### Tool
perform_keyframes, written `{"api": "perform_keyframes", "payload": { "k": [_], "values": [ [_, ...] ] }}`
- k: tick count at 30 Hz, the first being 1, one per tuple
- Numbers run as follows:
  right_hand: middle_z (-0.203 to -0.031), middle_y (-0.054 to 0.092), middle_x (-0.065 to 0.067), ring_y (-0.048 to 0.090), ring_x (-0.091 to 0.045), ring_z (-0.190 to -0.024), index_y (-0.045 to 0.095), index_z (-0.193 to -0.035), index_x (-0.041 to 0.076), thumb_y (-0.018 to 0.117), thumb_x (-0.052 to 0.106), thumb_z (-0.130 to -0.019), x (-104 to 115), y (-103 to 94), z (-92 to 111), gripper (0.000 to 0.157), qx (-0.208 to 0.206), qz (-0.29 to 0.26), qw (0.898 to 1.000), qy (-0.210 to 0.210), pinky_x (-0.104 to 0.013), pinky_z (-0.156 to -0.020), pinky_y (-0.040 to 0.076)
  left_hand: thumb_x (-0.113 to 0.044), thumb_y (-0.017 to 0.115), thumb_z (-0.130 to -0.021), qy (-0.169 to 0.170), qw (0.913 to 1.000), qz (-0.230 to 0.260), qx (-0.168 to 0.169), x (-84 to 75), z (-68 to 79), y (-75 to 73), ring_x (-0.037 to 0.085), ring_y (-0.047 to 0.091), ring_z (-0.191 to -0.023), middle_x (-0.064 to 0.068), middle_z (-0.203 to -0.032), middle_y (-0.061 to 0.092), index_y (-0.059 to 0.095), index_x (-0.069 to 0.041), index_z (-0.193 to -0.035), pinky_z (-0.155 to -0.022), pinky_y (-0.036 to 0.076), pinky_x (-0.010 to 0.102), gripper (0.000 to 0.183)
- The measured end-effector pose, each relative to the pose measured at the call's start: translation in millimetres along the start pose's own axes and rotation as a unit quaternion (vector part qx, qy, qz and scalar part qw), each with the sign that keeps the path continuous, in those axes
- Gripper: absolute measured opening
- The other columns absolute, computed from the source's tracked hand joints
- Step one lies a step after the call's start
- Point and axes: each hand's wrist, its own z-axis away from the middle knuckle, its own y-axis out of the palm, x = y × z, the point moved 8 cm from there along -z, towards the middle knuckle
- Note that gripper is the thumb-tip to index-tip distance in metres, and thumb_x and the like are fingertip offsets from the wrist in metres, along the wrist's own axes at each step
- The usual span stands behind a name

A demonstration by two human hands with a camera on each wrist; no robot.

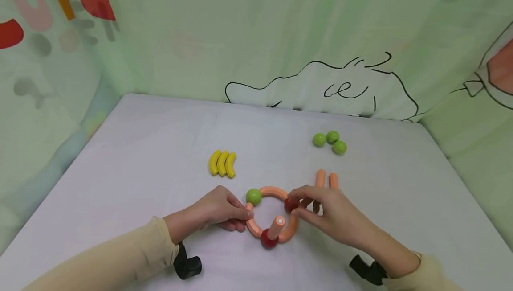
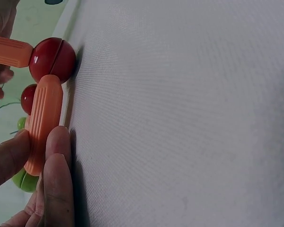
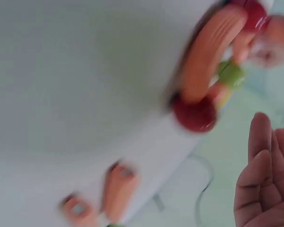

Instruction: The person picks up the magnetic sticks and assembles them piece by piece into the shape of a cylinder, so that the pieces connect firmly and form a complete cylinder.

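A ring of curved orange toy rods joined by balls lies on the table. Its green ball (image 1: 254,196) is at the back left, one red ball (image 1: 269,240) at the front, another red ball (image 1: 290,205) at the right. From the front ball a straight orange rod (image 1: 276,227) stands up. My left hand (image 1: 224,211) pinches the ring's left curved rod (image 2: 45,118) between thumb and fingers. Over the ring's right side is my right hand (image 1: 332,213), beside the right curved rod (image 3: 209,52). In the right wrist view its fingers are extended, holding nothing.
Two loose straight orange rods (image 1: 320,178) lie just beyond my right hand, partly covered by it. Three yellow curved rods (image 1: 222,163) lie side by side behind the ring. Farther back on the right sit three green balls (image 1: 333,137). A printed curtain (image 1: 256,37) hangs behind the table (image 1: 160,126).
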Motion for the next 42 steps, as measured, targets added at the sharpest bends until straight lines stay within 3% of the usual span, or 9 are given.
{"api": "perform_keyframes", "payload": {
  "k": [3,8,13,21,25,30,35,42],
  "values": [
    [-0.106,0.075,-0.003,0.065,-0.003,-0.080,0.072,-0.115,0.005,0.073,0.009,-0.093,-18.4,-4.2,-6.7,0.022,-0.008,0.019,0.999,0.039,-0.020,-0.065,0.054,-0.016,0.079,-0.089,-0.005,1.0000,0.001,-0.003,0.5,1.0,-0.6,0.008,0.071,-0.063,0.007,-0.070,0.076,0.080,-0.003,-0.090,-0.058,0.058,0.020,0.013],
    [-0.103,0.075,-0.003,0.057,-0.002,-0.072,0.072,-0.119,0.001,0.070,0.013,-0.097,-37.6,9.2,-13.3,0.025,0.035,0.038,0.995,0.087,-0.019,-0.061,0.050,-0.017,0.079,-0.089,-0.012,0.9999,-0.002,-0.006,0.9,0.7,-0.4,0.007,0.071,-0.062,0.007,-0.070,0.076,0.080,-0.003,-0.090,-0.057,0.057,0.019,0.013],
    [-0.096,0.074,0.003,0.052,-0.002,-0.068,0.074,-0.117,0.003,0.070,0.015,-0.096,-37.3,15.6,-10.8,0.025,0.042,0.054,0.993,0.094,-0.019,-0.059,0.047,-0.017,0.080,-0.089,-0.005,0.9995,-0.017,-0.024,-2.1,-1.0,-2.3,0.007,0.070,-0.061,0.005,-0.068,0.074,0.079,-0.004,-0.088,-0.057,0.057,0.019,0.013],
    [-0.095,0.074,0.004,0.055,-0.004,-0.068,0.074,-0.117,0.005,0.077,0.016,-0.091,-38.0,18.6,0.7,0.028,0.064,0.042,0.987,0.142,-0.019,-0.057,0.048,-0.026,0.075,-0.093,0.036,0.9931,-0.075,-0.082,-10.8,-0.9,-8.7,0.008,0.065,-0.054,0.002,-0.062,0.071,0.075,-0.006,-0.084,-0.056,0.055,0.022,0.022],
    [-0.098,0.075,0.003,0.055,-0.005,-0.069,0.076,-0.114,0.007,0.079,0.018,-0.090,-37.6,19.4,3.6,0.027,0.060,0.039,0.986,0.152,-0.019,-0.058,0.049,-0.031,0.074,-0.094,0.037,0.9905,-0.110,-0.075,-12.8,2.0,-7.6,0.009,0.065,-0.053,0.001,-0.060,0.070,0.072,-0.008,-0.077,-0.053,0.050,0.022,0.029],
    [-0.093,0.075,0.006,0.056,-0.007,-0.068,0.077,-0.107,0.010,0.082,0.021,-0.087,-38.5,21.2,7.5,0.024,0.048,0.039,0.982,0.176,-0.019,-0.059,0.049,-0.025,0.078,-0.090,0.034,0.9891,-0.130,-0.060,-15.1,2.4,-5.5,0.008,0.062,-0.053,-0.001,-0.058,0.069,0.072,-0.009,-0.073,-0.053,0.046,0.020,0.024],
    [-0.081,0.072,0.009,0.056,-0.007,-0.069,0.075,-0.096,0.012,0.085,0.025,-0.083,-38.5,25.3,13.8,0.021,0.054,0.028,0.978,0.200,-0.019,-0.060,0.049,-0.017,0.075,-0.089,0.057,0.9883,-0.119,-0.076,-20.2,0.5,-6.5,0.007,0.060,-0.054,-0.001,-0.058,0.069,0.073,-0.009,-0.074,-0.054,0.045,0.020,0.018],
    [-0.074,0.068,0.012,0.056,-0.001,-0.066,0.072,-0.089,0.014,0.085,0.028,-0.083,-33.1,30.4,19.9,0.020,0.059,0.023,0.980,0.189,-0.019,-0.058,0.048,-0.014,0.071,-0.087,0.081,0.9825,-0.140,-0.093,-27.9,1.8,-8.3,0.009,0.053,-0.055,-0.001,-0.057,0.065,0.071,-0.010,-0.073,-0.053,0.039,0.020,0.015]
  ]
}}
